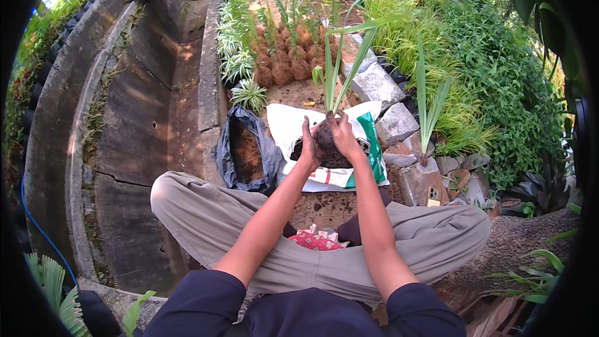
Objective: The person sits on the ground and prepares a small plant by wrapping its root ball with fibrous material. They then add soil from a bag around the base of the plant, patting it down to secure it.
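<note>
Between my two hands is a dark ball of soil (326,139) with a long-leaved green plant (333,75) standing up out of it. My left hand (310,142) cups the ball's left side, thumb upward. On the other side, my right hand (344,135) presses the ball, its fingers at the base of the leaves. Beneath them lies a white and green plastic sack (285,124), its opening showing dark soil (339,161). To the left of the sack, a black plastic bag (227,150) stands open with brown coconut fibre (248,152) inside.
Several fibre-wrapped fern balls (285,56) stand beyond the sack, beside spider plants (236,63). Stone blocks (376,85) edge the right side. A bare-rooted plant (423,107) and a phone (434,195) rest on the stones. A concrete channel (180,117) runs along the left.
</note>
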Tool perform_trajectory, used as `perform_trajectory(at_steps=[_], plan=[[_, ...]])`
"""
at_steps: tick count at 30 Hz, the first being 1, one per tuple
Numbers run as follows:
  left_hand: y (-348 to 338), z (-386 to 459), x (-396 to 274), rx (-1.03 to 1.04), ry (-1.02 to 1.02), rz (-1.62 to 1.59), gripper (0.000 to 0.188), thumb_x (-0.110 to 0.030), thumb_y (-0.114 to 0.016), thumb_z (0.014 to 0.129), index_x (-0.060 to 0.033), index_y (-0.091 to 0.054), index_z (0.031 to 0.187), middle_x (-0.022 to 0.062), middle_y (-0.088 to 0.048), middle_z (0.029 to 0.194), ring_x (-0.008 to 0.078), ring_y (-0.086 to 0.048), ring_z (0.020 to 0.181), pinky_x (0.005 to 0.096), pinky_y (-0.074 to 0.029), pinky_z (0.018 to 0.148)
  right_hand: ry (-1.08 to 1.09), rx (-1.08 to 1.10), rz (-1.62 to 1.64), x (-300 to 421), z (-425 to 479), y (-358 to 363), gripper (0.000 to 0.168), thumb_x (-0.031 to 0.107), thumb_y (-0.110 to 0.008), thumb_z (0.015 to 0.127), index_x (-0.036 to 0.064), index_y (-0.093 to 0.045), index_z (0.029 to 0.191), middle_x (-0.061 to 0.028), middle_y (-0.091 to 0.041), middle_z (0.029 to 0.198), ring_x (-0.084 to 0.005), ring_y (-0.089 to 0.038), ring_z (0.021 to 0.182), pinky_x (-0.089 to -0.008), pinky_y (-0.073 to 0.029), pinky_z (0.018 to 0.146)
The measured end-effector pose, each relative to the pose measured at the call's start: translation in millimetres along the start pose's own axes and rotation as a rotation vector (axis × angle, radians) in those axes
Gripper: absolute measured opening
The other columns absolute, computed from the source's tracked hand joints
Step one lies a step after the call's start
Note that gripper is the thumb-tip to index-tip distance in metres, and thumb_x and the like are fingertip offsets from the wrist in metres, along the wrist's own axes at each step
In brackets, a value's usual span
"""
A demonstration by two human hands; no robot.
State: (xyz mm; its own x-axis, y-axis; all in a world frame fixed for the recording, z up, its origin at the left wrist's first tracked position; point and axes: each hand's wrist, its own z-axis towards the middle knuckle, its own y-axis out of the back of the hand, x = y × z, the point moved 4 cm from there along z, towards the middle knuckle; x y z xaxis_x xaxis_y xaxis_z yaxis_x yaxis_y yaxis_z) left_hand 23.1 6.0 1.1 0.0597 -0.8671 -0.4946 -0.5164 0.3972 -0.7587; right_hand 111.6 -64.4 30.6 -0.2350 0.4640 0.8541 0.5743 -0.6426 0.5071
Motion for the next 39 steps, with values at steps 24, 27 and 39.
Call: perform_trajectory(at_steps=[24,27,39], plan=[[-0.5,-38.5,-60.3,0.396,-0.257,-0.076,0.054,-0.017,-0.051,0.093,-0.0052,-0.035,0.143,0.0166,-0.049,0.138,0.0340,-0.049,0.130,0.0485,-0.038,0.112,0.110,0.067,-0.482,-125.8,-1.5,-70.1,0.121,0.066,-0.078,0.064,-0.006,-0.024,0.145,-0.0303,-0.026,0.148,-0.0449,-0.024,0.141,-0.0494,-0.026,0.116],[5.9,-43.5,-57.8,0.368,-0.212,-0.078,0.056,-0.017,-0.052,0.093,-0.0044,-0.033,0.145,0.0165,-0.048,0.141,0.0330,-0.048,0.131,0.0477,-0.037,0.113,0.159,0.049,-0.468,-127.6,-1.7,-77.0,0.110,0.063,-0.076,0.068,-0.007,-0.033,0.141,-0.0290,-0.028,0.148,-0.0439,-0.026,0.140,-0.0481,-0.029,0.114],[10.5,-36.5,-60.8,0.214,-0.275,0.108,0.061,-0.005,-0.063,0.087,-0.0032,-0.038,0.142,0.0108,-0.054,0.130,0.0236,-0.056,0.120,0.0392,-0.044,0.106,0.408,-0.127,-0.348,-135.4,-31.8,-84.9,0.027,0.013,-0.069,0.083,0.003,-0.063,0.107,-0.0167,-0.062,0.116,-0.0344,-0.059,0.109,-0.0429,-0.051,0.090]])
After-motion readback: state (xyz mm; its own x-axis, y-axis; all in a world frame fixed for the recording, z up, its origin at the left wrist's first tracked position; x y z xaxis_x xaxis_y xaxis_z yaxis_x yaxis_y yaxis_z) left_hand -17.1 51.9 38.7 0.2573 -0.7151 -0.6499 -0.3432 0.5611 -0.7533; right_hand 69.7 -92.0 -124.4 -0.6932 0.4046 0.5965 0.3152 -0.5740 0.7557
